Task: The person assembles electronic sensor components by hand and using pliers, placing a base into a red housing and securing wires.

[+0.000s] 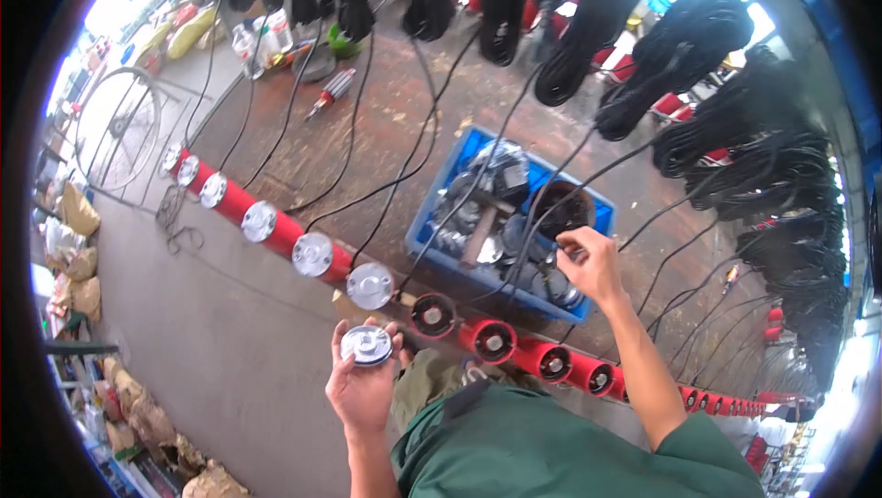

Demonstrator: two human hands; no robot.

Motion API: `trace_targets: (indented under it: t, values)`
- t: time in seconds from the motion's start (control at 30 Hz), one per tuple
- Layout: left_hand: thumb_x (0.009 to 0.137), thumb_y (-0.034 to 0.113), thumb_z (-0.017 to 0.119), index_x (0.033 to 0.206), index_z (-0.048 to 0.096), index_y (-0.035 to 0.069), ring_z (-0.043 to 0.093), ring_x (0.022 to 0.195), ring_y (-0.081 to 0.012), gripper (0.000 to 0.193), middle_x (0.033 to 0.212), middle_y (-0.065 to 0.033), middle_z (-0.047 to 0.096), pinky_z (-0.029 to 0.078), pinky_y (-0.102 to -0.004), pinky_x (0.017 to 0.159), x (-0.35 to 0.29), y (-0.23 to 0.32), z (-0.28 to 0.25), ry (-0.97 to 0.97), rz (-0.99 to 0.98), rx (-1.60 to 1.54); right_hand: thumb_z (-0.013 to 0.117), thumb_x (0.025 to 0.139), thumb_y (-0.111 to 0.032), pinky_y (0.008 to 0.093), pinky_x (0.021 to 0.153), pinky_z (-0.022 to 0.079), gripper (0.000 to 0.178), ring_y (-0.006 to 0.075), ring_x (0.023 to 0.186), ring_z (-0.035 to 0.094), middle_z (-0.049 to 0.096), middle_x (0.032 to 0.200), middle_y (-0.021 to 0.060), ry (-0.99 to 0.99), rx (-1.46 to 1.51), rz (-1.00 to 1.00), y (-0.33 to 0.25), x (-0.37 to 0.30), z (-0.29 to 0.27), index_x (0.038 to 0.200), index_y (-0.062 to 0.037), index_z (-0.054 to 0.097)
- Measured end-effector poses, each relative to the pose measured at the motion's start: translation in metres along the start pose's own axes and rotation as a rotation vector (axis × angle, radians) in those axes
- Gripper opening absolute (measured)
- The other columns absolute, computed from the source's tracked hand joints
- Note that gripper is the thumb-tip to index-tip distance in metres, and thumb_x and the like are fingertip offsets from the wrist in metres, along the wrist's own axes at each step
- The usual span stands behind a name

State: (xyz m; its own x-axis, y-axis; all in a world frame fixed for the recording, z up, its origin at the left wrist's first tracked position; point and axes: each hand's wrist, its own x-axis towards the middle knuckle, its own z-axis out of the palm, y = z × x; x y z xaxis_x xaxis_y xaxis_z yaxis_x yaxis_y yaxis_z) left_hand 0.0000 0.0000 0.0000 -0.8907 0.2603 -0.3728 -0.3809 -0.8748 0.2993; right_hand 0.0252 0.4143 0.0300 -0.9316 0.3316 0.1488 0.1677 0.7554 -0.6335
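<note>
My left hand [360, 394] is closed around a round silver metal end cap [367, 345], held face up in front of my body. Over the right end of a blue plastic bin [439, 257], my right hand [594, 266] has its fingers pinched together; whatever is between them is too small to make out. Inside the bin lie metal parts, clear plastic bags and a dark round container [562, 208]. Along the bench edge runs a row of red cylinders. The left ones carry silver caps [370, 287]; nearer ones show open dark ends with a round centre [494, 341].
Black cables stretch across the worn bench top [386, 144] from the cylinders toward thick hanging black cable bundles [684, 34]. A red-and-silver tool [333, 92] lies at the far left, near plastic bottles [246, 45]. Brown wrapped bundles [138, 401] line the floor's left side.
</note>
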Motion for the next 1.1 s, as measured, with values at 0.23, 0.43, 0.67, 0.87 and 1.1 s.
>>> trace_targets:
  t: [0.23,0.43,0.67,0.87,1.1]
  values:
    - [0.095,0.007,0.058,0.15,0.046,0.011,0.052,0.138,-0.0534,0.056,0.146,-0.0268,0.056,0.042,-0.0654,0.118,0.011,0.016,0.004,0.062,-0.068,-0.05,0.083,0.083,-0.01,0.0381,0.076,0.063,0.032,0.029,0.088,0.074,0.072,0.106,0.0121,-0.189,0.126,-0.359,-0.097,-0.041,0.108,0.113,-0.0042,0.073]
    - [0.096,0.007,0.058,0.15,0.046,0.012,0.054,0.136,-0.0522,0.056,0.146,-0.0268,0.056,0.044,-0.0651,0.116,0.012,0.022,0.003,0.069,-0.083,-0.009,0.083,0.084,-0.011,0.0414,0.084,0.061,0.038,0.0326,0.096,0.072,0.073,0.109,0.0137,-0.2,0.052,-0.484,-0.098,-0.042,0.145,0.119,-0.0026,0.07]
    - [0.095,0.008,0.059,0.151,0.045,0.013,0.054,0.137,-0.052,0.058,0.147,-0.0268,0.056,0.046,-0.0651,0.115,0.013,0.019,-0.002,0.065,-0.102,-0.012,0.085,0.084,-0.013,0.0411,0.086,0.061,0.042,0.0328,0.098,0.072,0.073,0.111,0.0137,-0.227,0.075,-0.496,-0.095,-0.041,0.143,0.121,-0.0029,0.07]
    - [0.095,0.008,0.059,0.152,0.046,0.014,0.056,0.136,-0.0531,0.058,0.148,-0.0267,0.056,0.048,-0.0653,0.113,0.014,0.016,0.003,0.049,-0.12,0.004,0.087,0.083,-0.013,0.0407,0.087,0.061,0.044,0.0318,0.1,0.072,0.073,0.113,0.0125,-0.221,0.083,-0.521,-0.091,-0.039,0.145,0.122,-0.0032,0.069]
    - [0.096,0.009,0.059,0.152,0.045,0.014,0.056,0.136,-0.0542,0.058,0.149,-0.0261,0.055,0.049,-0.0653,0.113,0.012,0.013,0.003,0.054,-0.135,0.003,0.087,0.083,-0.014,0.0404,0.087,0.061,0.043,0.0312,0.099,0.072,0.073,0.112,0.0115,-0.225,0.093,-0.528,-0.09,-0.04,0.146,0.122,-0.0038,0.069]
